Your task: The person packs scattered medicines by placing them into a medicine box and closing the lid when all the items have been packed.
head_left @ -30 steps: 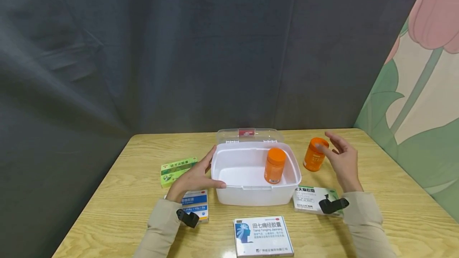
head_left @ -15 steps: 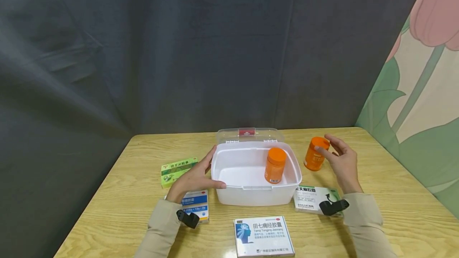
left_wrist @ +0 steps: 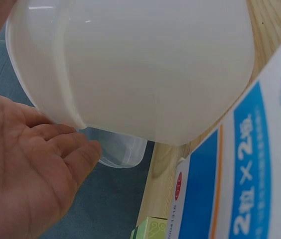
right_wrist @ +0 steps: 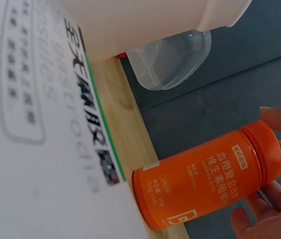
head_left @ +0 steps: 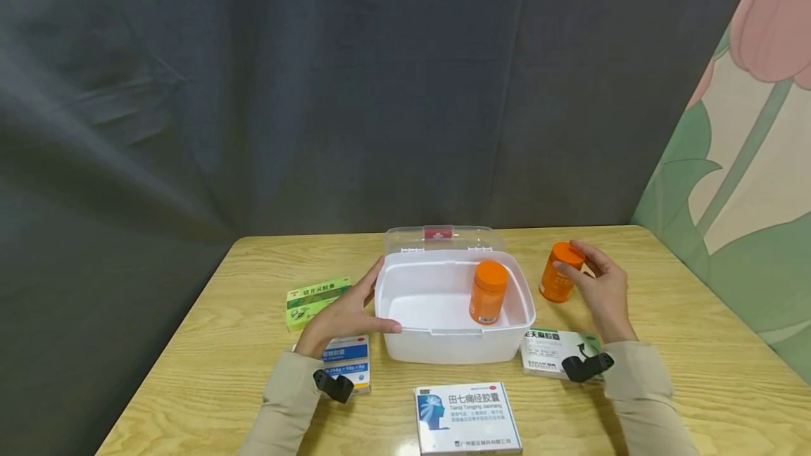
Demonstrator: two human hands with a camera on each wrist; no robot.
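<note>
A white plastic box [head_left: 453, 345] with its clear lid [head_left: 405, 238] folded back stands in the middle of the table. My left hand [head_left: 345, 315] rests at its left side, fingers extended along the rim and thumb over the front corner. In the left wrist view, the fingers [left_wrist: 63, 144] lie against the rim. An orange bottle [head_left: 488, 294] stands inside the box, towards the right. Right of the box, my right hand [head_left: 602, 290] pinches the cap of a second orange bottle [head_left: 557, 286] between thumb and fingers. That bottle's base appears to be on the table.
A green medicine box [head_left: 313, 301] and a blue-and-white one [head_left: 348, 361] lie left of the white box. Another carton with a blue head picture [head_left: 469, 419] lies in front. A white-and-green carton [head_left: 548, 352] sits below my right hand. A dark curtain [head_left: 380, 90] hangs behind.
My right hand has moved slightly left, and its thumb and fingers have closed in on the second bottle's cap. The left hand stays at the white box.
</note>
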